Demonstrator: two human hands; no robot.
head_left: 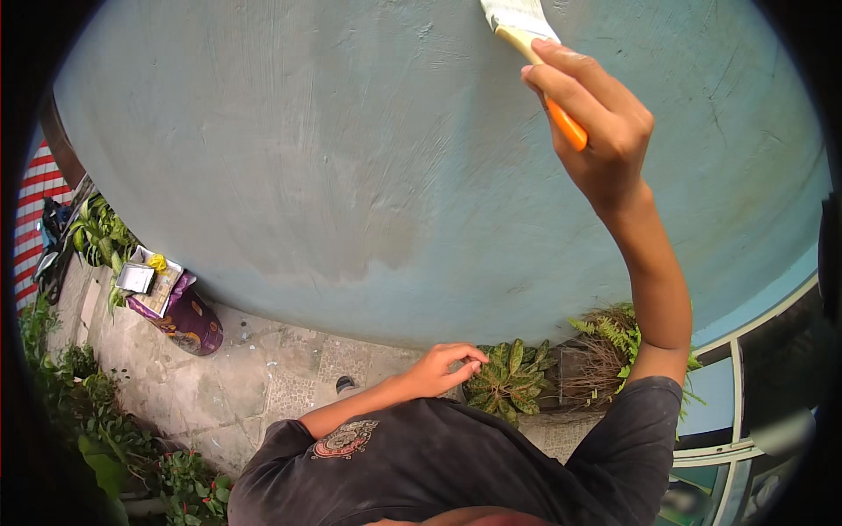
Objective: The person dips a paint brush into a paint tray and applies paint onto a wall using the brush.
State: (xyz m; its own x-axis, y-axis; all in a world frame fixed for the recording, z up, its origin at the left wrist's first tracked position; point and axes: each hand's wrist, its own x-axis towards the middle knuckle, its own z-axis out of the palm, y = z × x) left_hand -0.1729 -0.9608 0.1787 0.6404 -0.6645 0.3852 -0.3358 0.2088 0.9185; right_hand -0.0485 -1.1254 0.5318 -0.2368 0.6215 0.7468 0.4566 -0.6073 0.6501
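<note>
My right hand (596,110) is raised high against the wall at the upper right. It grips a paintbrush (517,39), fingers and thumb closed round the pale ferrule end, while the orange handle tip shows below the fingers. White paint coats the bristles, which reach the top edge of the view at the wall (351,140). That wall is blue-grey, with rough streaks and a darker grey patch left of centre. Down at waist height, my left hand (445,368) holds nothing; its fingers are loosely bent, with the thumb apart from them. It hangs in front of a spotted leafy plant (506,377).
At the left stands a purple bin-like container (195,324), with a paint tray (136,278) and a yellow crumpled item (157,263) on top. Stone paving (228,386) lies below. Bushes (88,421) line the left; a fern (610,333) and a window frame (737,394) are at the right.
</note>
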